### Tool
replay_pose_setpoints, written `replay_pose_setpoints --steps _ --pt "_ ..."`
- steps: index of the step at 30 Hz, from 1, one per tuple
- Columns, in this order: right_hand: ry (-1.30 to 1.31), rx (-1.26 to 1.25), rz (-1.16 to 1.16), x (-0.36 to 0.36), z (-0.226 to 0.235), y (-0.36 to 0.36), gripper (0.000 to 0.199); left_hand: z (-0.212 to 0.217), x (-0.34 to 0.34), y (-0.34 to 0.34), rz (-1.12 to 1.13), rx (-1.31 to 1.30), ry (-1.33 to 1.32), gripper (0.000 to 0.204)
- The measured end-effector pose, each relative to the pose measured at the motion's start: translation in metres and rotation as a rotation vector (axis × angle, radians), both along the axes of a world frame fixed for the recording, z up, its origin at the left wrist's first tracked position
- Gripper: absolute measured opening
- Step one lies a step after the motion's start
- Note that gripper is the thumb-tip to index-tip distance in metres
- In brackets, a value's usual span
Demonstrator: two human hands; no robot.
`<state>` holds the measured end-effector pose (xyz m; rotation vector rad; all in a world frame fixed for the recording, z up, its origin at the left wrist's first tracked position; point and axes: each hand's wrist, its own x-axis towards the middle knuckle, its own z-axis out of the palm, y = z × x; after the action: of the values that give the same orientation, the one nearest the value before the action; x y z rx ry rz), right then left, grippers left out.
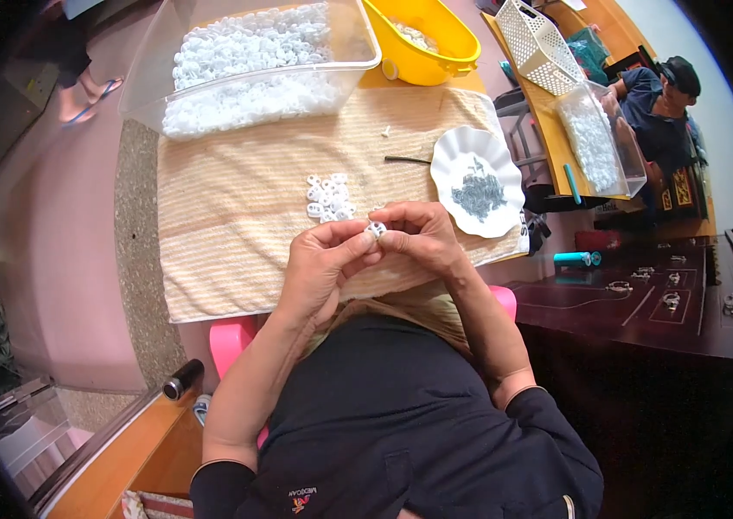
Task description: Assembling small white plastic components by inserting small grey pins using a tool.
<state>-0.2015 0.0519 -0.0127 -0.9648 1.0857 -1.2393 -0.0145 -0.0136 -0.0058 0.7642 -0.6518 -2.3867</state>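
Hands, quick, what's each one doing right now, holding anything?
Left hand: fingers pinched shut on the small white ring.
Right hand: fingers pinched shut on the same small white ring from the other side.

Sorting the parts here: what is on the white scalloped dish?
The dish holds a small heap of tiny grey metal pieces at its middle. Their exact shape is too small to tell, and the heap hides whatever lies beneath.
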Motion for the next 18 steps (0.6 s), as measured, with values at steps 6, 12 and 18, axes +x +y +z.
replay_pose_setpoints --steps 6,12,18 --pt "-0.029 0.014 -0.021 0.0040 0.0077 0.0010 0.029 -0.0030 -0.0002 -0.0005 -0.014 0.087 0.076 0.019" --pt "-0.089 -0.114 0.001 0.0067 0.0041 -0.0016 0.029 -0.0006 -0.0006 -0.0019 -0.056 0.110 0.118 0.015" --pt "-0.034 -0.158 -0.014 0.0063 -0.0004 -0.0018 0.029 0.0012 0.0012 -0.0032 -0.108 0.107 0.141 0.008"
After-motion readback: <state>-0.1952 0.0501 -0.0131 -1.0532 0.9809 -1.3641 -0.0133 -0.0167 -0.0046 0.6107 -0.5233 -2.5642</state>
